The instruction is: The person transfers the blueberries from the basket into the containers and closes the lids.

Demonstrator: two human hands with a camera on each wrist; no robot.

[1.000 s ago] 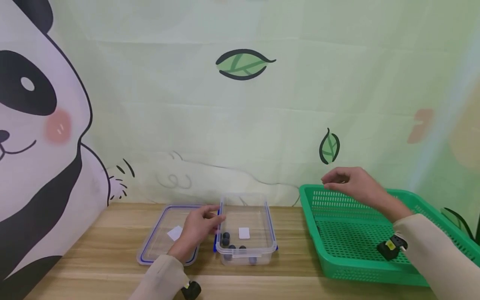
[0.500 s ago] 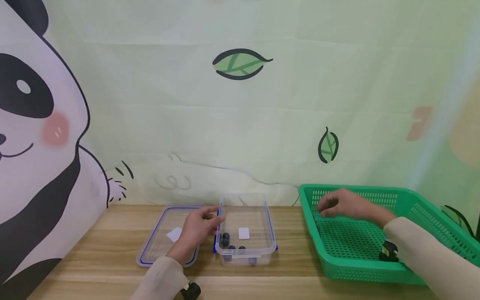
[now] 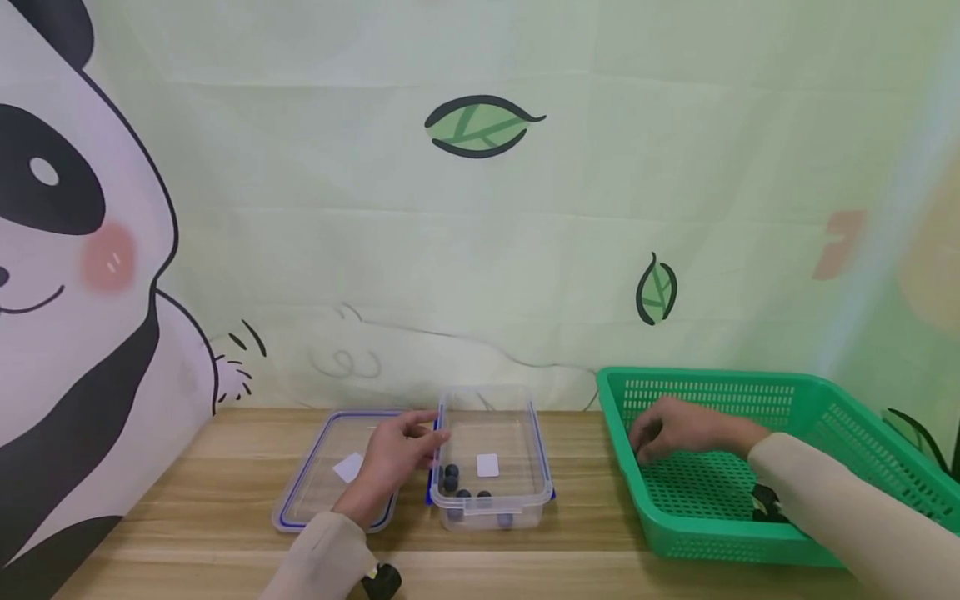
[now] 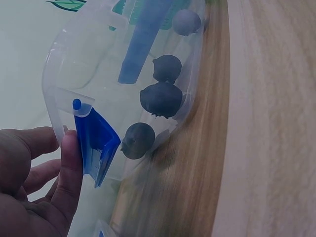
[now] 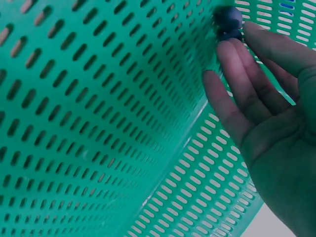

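- We see the right hand (image 3: 678,429) lowered into the near-left corner of a green slotted basket (image 3: 840,398), which sits at the right end of the table.
- In the right wrist view, the fingertips (image 5: 232,54) reach a small, round, dark blueberry (image 5: 227,19) against the basket's perforated floor. The fingers lie mostly straight and close together; whether they pinch the berry or only touch it, we cannot tell, since the view there is tight.
- The left hand (image 3: 390,462) rests at the left end of a clear plastic container (image 3: 542,467) near the middle of the table. Its thumb (image 4: 69,173) and loosely bent fingers touch the container's blue latch (image 4: 96,145).
- Inside the container lie several blueberries (image 4: 160,98), matte blue-black with puckered crowns, gathered along the near-left wall. A small white label (image 3: 488,466) shows on its bottom.
- Just left of the container, under the left hand, lies its clear lid (image 3: 307,492) with a blue rim, flat on the table.
- The table (image 3: 187,517) is light wood with a straight grain. Behind it hangs a pale green backdrop (image 3: 525,233) printed with leaves and a large panda.
- A strip of bare wood separates container and basket, and another runs along the near edge in front of both.
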